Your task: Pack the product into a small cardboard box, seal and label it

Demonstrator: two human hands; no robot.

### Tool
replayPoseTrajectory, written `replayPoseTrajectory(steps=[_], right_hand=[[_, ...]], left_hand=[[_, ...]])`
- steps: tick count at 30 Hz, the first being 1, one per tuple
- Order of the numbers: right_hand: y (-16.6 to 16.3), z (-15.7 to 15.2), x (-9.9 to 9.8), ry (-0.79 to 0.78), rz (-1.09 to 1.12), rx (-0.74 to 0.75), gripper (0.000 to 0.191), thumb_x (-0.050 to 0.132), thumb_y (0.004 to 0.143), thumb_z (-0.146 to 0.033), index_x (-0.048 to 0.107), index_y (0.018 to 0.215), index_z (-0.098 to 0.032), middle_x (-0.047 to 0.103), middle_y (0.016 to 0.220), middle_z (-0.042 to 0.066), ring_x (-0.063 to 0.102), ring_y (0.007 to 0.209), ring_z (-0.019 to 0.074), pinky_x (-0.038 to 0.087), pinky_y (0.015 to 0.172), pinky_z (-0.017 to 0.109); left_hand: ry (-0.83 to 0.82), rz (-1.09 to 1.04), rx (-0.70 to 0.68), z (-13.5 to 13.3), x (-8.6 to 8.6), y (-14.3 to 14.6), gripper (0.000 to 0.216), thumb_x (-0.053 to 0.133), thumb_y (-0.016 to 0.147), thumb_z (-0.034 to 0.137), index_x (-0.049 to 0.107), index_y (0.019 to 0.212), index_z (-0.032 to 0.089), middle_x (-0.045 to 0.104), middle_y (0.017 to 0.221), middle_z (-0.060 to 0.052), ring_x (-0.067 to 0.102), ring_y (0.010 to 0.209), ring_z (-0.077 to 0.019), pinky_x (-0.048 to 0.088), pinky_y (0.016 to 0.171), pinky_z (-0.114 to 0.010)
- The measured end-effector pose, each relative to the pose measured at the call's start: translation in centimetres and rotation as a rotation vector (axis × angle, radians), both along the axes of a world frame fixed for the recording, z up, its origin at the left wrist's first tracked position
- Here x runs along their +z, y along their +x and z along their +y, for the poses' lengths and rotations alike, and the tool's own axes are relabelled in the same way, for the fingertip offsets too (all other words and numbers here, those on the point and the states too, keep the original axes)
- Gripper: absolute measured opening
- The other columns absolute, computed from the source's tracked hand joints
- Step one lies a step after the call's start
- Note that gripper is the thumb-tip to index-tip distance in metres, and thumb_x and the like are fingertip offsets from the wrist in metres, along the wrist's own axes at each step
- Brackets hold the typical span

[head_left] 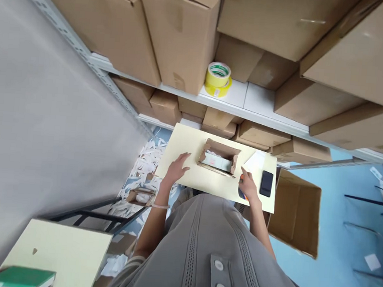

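Observation:
An open small cardboard box [204, 150] sits on the pale yellow table [185, 138], with a pale green and white carton [217, 161] inside. To the left of this box, my left hand [176, 168] is over the table, empty, its fingers apart. My right hand [248, 184] is on the box's right side, its fingers curled around an orange and dark blue object [241, 192]. Most of that object is covered by the hand, so its kind cannot be made out. A black phone [266, 183] lies to the right of my right hand, and white paper [255, 160] lies behind it.
Shelves ahead hold large cardboard boxes [176, 36] and yellow tape rolls [218, 78]. A big open carton [295, 209] stands right of the table. Paper strips [149, 158] and another small box [141, 197] are at the left. A second table [60, 248] holds a green box [22, 277].

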State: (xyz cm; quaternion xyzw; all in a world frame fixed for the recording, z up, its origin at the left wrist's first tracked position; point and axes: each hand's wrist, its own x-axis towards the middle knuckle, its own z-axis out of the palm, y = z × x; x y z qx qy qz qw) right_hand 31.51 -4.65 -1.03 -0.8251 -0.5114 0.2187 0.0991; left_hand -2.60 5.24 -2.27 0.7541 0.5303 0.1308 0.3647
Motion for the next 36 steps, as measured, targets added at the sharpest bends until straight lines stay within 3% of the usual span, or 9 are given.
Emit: replayPoseTrajectory(steps=[2, 5, 12, 15, 20, 25, 28, 31, 36], right_hand=[[0.3, -1.1, -1.9, -0.038, 0.068, 0.023, 0.072, 0.056, 0.075, -0.009, 0.046, 0.145, -0.024, 0.055, 0.127, 0.012, 0.064, 0.101, 0.0228, 0.052, 0.084, 0.033], [-0.1, -1.7, -4.2, 0.064, 0.243, 0.038, 0.059, 0.057, 0.085, -0.023, 0.047, 0.144, -0.026, 0.057, 0.123, 0.01, 0.065, 0.095, 0.019, 0.053, 0.085, 0.033], [-1.0, 0.5, -6.4, 0.245, 0.259, -0.089, 0.035, 0.051, 0.093, -0.037, 0.065, 0.121, -0.021, 0.065, 0.112, 0.012, 0.064, 0.091, 0.0208, 0.053, 0.084, 0.035], [-1.6, 1.4, -6.5, 0.257, 0.207, -0.17, 0.04, 0.051, 0.092, -0.034, 0.058, 0.13, -0.021, 0.064, 0.11, 0.011, 0.064, 0.084, 0.0196, 0.053, 0.076, 0.032], [-2.5, 2.0, -5.9, 0.167, 0.088, -0.21, 0.068, 0.052, 0.092, -0.03, 0.024, 0.154, -0.025, 0.058, 0.12, 0.011, 0.065, 0.081, 0.0201, 0.051, 0.068, 0.03], [-1.8, 4.5, -3.9, 0.116, -0.116, -0.083, 0.088, 0.059, 0.086, -0.022, 0.008, 0.157, -0.021, 0.042, 0.14, 0.019, 0.058, 0.108, 0.0284, 0.047, 0.088, 0.039], [-1.1, 6.8, -2.6, 0.128, -0.127, 0.011, 0.089, 0.062, 0.083, -0.016, 0.014, 0.156, -0.025, 0.032, 0.149, 0.018, 0.054, 0.116, 0.0289, 0.043, 0.096, 0.04], [-0.9, 8.1, -1.6, 0.087, -0.106, 0.071, 0.078, 0.06, 0.085, -0.015, 0.026, 0.154, -0.029, 0.038, 0.146, 0.015, 0.055, 0.116, 0.0291, 0.043, 0.098, 0.04], [-2.3, 5.7, -2.3, 0.106, -0.131, 0.058, 0.048, 0.043, 0.097, -0.024, 0.045, 0.145, -0.028, 0.032, 0.154, 0.014, 0.052, 0.124, 0.0298, 0.042, 0.102, 0.043]], left_hand=[[-0.028, -0.033, -0.092, 0.7, -1.1, 2.3, 0.068, 0.06, 0.087, 0.028, 0.034, 0.149, 0.031, 0.031, 0.159, -0.005, 0.039, 0.14, -0.0259, 0.041, 0.107, -0.039], [-0.088, -0.076, -0.135, 1.9, -2.7, 4.4, 0.066, 0.063, 0.086, 0.034, 0.038, 0.147, 0.029, 0.026, 0.161, -0.007, 0.039, 0.14, -0.0262, 0.04, 0.109, -0.038], [-0.098, -0.02, -0.042, 3.2, -4.2, 6.8, 0.038, 0.041, 0.098, 0.041, 0.052, 0.129, 0.022, 0.054, 0.137, -0.01, 0.055, 0.123, -0.0224, 0.046, 0.098, -0.035], [-0.072, 0.096, 0.056, 3.2, -3.7, 8.0, 0.029, 0.042, 0.097, 0.04, 0.055, 0.118, 0.024, 0.058, 0.129, -0.008, 0.061, 0.108, -0.0212, 0.048, 0.085, -0.033], [-0.074, 0.16, 0.178, 3.1, -3.5, 9.3, 0.015, 0.049, 0.094, 0.034, 0.049, 0.106, 0.026, 0.061, 0.119, -0.003, 0.064, 0.096, -0.0166, 0.046, 0.074, -0.028], [-0.126, 0.108, 0.201, 3.3, -3.7, 9.5, 0.042, 0.051, 0.092, 0.032, 0.036, 0.131, 0.027, 0.063, 0.121, -0.004, 0.063, 0.105, -0.0187, 0.046, 0.074, -0.028], [-0.128, 0.082, 0.171, 3.7, -3.4, 9.3, 0.068, 0.051, 0.09, 0.032, 0.017, 0.149, 0.024, 0.065, 0.118, -0.007, 0.065, 0.102, -0.022, 0.047, 0.075, -0.03], [-0.113, 0.101, 0.138, 4.1, -3.0, 9.3, 0.083, 0.053, 0.088, 0.031, 0.004, 0.154, 0.024, 0.067, 0.113, -0.008, 0.067, 0.099, -0.0248, 0.048, 0.075, -0.033], [-0.072, 0.161, 0.099, 4.1, -2.4, 9.6, 0.087, 0.051, 0.087, 0.026, -0.002, 0.156, 0.029, 0.066, 0.121, -0.008, 0.067, 0.098, -0.0239, 0.049, 0.078, -0.032]])
